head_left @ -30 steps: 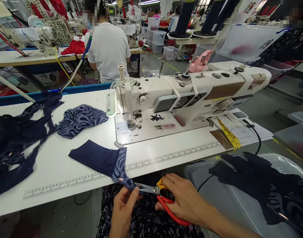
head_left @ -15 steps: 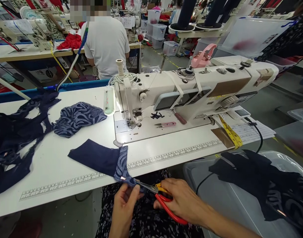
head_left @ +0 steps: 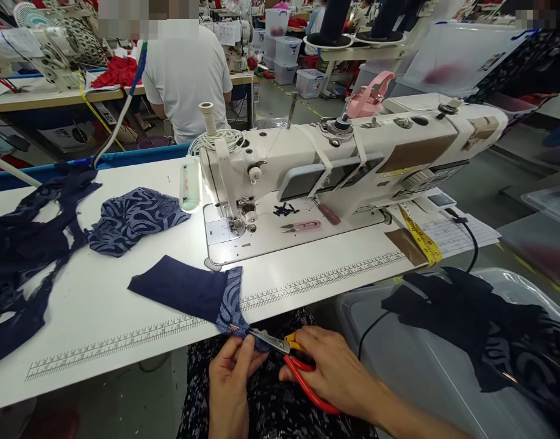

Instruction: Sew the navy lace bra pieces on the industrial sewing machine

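Observation:
My left hand pinches the patterned end of a navy fabric piece at the table's front edge. The plain navy part lies flat on the table, and the swirl-patterned end hangs over the edge. In my right hand is a pair of scissors with red and yellow handles. Its blades point left, and their tips touch the fabric beside my left fingertips. Whether the blades are parted there is too small to tell.
A white sewing machine stands on the table, with pink thread snips on its bed. Patterned fabric and dark straps lie left. A clear bin with dark fabric is at right. A person in white sits behind.
The camera view has shifted slightly, moving the machine and table leftward in the picture. Both hands keep their hold, with the scissors still at the fabric's patterned end.

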`<move>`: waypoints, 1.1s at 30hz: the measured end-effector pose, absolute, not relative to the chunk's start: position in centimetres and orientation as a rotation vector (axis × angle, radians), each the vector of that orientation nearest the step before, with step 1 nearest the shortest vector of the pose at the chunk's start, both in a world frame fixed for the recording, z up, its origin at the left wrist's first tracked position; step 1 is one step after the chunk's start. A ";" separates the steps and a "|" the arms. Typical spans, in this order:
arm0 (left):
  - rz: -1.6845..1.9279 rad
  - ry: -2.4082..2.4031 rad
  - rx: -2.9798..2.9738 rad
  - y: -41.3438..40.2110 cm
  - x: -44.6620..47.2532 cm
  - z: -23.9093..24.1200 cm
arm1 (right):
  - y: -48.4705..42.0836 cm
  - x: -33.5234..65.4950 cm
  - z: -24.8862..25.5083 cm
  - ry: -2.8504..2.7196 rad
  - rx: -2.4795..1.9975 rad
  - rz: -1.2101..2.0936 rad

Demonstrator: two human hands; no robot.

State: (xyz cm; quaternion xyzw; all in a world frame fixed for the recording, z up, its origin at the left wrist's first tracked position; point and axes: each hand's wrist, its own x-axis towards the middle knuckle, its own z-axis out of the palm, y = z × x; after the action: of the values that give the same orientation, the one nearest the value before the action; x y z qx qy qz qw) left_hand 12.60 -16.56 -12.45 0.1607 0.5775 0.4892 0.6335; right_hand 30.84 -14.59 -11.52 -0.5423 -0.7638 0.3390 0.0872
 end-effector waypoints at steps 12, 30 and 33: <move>1.080 1.350 0.400 -16.7 13.3 -13.3 | -15.2 30.7 -11.3 -2.274 -1.761 0.978; 1.117 1.258 0.442 -16.8 13.8 -14.3 | -15.8 29.5 -12.3 -2.056 -1.753 1.203; 1.152 1.235 0.388 -16.7 13.7 -14.1 | -16.1 29.4 -12.6 -1.847 -1.705 1.411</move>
State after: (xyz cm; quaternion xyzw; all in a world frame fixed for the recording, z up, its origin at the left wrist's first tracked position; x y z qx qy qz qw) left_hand 13.72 -16.71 -14.13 0.1707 0.5432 0.5064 0.6475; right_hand 29.39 -16.11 -12.65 -0.5866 -0.6354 0.4853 0.1290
